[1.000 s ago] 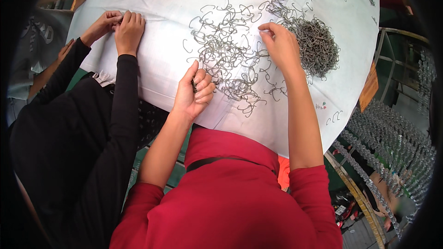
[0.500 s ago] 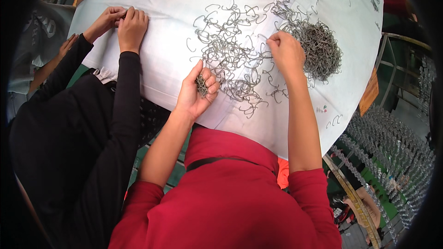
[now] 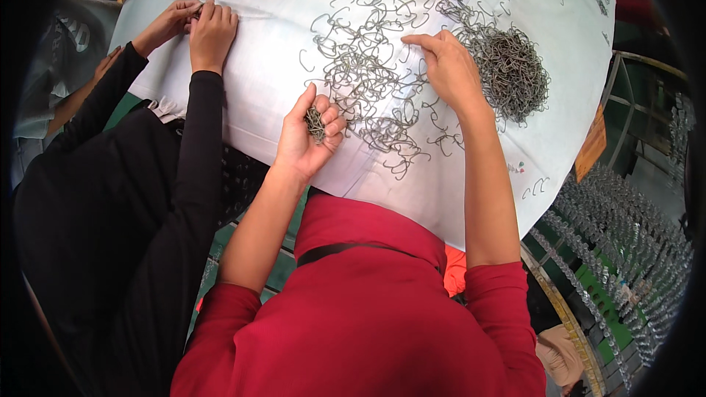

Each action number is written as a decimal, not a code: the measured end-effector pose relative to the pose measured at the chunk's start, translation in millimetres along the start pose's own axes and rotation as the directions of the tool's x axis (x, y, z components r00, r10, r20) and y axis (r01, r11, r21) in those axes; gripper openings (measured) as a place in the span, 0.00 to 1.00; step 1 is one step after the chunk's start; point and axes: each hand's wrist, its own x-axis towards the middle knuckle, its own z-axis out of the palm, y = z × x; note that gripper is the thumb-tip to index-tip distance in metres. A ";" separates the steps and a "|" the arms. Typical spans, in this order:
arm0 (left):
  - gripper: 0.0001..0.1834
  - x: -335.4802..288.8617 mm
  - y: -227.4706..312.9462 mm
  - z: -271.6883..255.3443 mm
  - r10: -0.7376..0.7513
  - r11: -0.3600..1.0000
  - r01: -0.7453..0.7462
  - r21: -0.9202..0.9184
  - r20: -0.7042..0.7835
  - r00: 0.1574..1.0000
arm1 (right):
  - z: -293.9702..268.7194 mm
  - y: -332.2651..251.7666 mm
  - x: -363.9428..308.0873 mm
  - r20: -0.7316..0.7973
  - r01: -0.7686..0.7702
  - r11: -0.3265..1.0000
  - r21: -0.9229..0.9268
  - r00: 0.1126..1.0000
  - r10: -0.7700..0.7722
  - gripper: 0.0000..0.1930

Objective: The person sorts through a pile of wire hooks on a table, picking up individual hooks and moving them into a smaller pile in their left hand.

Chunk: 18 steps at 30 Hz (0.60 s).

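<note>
My left hand [image 3: 307,132] is closed around a bunch of small bent metal hooks [image 3: 315,125], held near the table's front edge with the thumb pointing up. Over the right side of the loosely scattered hooks [image 3: 360,70] reaches my right hand [image 3: 450,66]. Its index finger is stretched out to the left, the tip at the scattered hooks, and I see nothing held in it. The other fingers are bent and partly hidden. To the right of that hand lies a dense heap of the same grey hooks [image 3: 515,77].
A white cloth [image 3: 272,103] covers the table. At the left, a person in black sleeves works with both hands [image 3: 209,29] together on the cloth. Three single hooks [image 3: 537,188] lie near the right edge. Rows of shiny metal pieces [image 3: 625,250] hang beyond it.
My right hand has moved up and left, its index finger now stretched out over the scattered hooks. My left hand keeps its bunch, having shifted slightly left and up.
</note>
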 end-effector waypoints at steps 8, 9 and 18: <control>0.20 0.3 -2.3 4.1 -0.013 1.000 0.013 0.013 -0.023 1.000 | 14.8 3.1 -9.3 0.145 0.111 0.994 -0.012 0.983 -0.108 0.13; 0.20 0.6 -1.9 4.7 -0.011 1.000 0.011 0.011 -0.015 1.000 | 13.0 2.4 -7.5 0.089 0.083 0.997 -0.010 0.993 -0.082 0.13; 0.20 0.9 3.1 -1.4 0.006 1.000 -0.006 -0.010 -0.001 1.000 | -4.6 10.6 -5.8 -0.018 -0.032 0.999 -0.039 0.999 0.032 0.11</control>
